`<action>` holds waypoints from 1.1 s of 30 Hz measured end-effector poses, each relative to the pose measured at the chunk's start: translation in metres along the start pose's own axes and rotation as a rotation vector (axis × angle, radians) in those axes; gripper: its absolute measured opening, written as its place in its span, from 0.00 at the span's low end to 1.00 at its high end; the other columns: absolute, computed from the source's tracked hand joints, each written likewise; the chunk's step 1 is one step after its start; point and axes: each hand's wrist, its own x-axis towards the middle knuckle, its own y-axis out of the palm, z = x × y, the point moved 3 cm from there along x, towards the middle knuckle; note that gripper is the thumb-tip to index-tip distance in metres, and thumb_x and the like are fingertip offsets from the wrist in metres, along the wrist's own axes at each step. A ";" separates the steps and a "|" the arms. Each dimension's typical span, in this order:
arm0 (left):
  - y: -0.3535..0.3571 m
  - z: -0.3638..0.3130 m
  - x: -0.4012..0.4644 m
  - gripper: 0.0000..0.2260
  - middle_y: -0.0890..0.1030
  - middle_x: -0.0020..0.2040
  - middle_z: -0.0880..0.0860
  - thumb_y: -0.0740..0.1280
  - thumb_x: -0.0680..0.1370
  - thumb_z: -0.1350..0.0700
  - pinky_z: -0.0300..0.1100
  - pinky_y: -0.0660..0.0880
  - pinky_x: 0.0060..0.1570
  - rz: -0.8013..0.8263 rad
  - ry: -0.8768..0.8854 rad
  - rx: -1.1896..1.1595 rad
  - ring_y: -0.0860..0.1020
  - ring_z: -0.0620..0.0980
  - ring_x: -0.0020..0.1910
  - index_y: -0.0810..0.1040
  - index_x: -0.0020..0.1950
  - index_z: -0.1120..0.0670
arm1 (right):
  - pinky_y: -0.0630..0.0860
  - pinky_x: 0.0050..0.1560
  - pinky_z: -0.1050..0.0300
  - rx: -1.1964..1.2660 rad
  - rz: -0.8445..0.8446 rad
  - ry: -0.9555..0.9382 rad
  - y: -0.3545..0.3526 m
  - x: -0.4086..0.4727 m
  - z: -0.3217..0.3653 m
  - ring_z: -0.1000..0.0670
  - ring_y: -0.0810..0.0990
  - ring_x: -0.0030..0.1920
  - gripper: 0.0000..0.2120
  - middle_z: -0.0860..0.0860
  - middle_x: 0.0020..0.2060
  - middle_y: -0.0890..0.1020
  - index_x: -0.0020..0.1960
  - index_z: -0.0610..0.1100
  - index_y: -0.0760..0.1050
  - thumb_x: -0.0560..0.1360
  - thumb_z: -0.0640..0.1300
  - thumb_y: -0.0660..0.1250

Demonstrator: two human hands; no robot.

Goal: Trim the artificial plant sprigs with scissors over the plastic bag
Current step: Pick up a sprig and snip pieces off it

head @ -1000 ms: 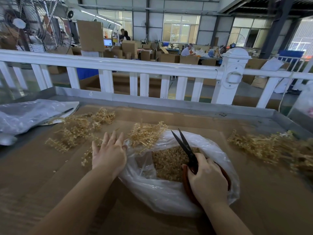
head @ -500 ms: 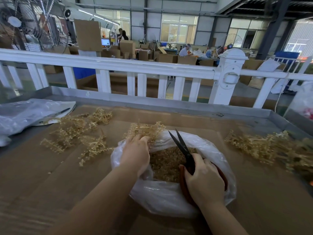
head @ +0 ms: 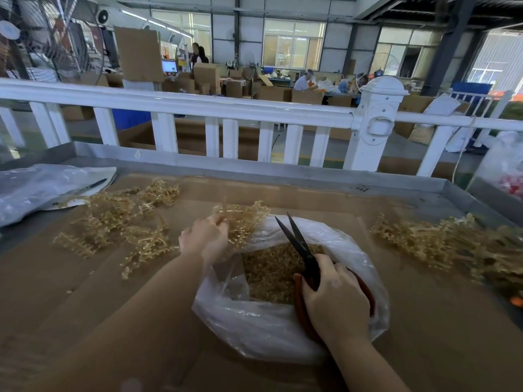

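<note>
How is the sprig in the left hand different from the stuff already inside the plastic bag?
The sprig is whole and branched, pinched by the left hand at the plastic bag's far rim; the trimmings are small loose bits heaped inside the bag. The sprig lies partly outside it; the trimmings are contained. Both share the same tan-gold colour.

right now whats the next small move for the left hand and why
Probably lift the sprig rightward over the open plastic bag, between the blades. The left hand already grips it at the bag's far rim, while the right hand holds the scissors with blades parted above the trimmings, so cut bits should fall inside.
</note>
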 end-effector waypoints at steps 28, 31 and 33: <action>-0.014 -0.010 -0.006 0.05 0.78 0.53 0.48 0.71 0.74 0.60 0.37 0.73 0.53 -0.281 0.050 -0.579 0.76 0.46 0.51 0.81 0.50 0.54 | 0.72 0.48 0.61 0.005 0.009 -0.007 0.000 0.000 -0.002 0.52 0.76 0.54 0.20 0.53 0.52 0.79 0.64 0.53 0.70 0.76 0.59 0.62; -0.015 -0.011 -0.010 0.08 0.80 0.43 0.50 0.73 0.72 0.65 0.32 0.72 0.40 -0.254 -0.004 -0.789 0.77 0.44 0.41 0.77 0.44 0.54 | 0.71 0.47 0.61 0.010 0.011 -0.007 0.000 0.000 -0.002 0.52 0.76 0.53 0.19 0.53 0.51 0.79 0.63 0.53 0.70 0.76 0.59 0.62; -0.014 -0.010 -0.009 0.14 0.78 0.39 0.50 0.72 0.71 0.67 0.34 0.72 0.40 -0.226 -0.019 -0.813 0.77 0.45 0.39 0.72 0.45 0.52 | 0.70 0.45 0.61 0.007 0.010 -0.008 0.000 0.000 -0.002 0.52 0.76 0.53 0.19 0.53 0.50 0.78 0.63 0.53 0.71 0.75 0.60 0.62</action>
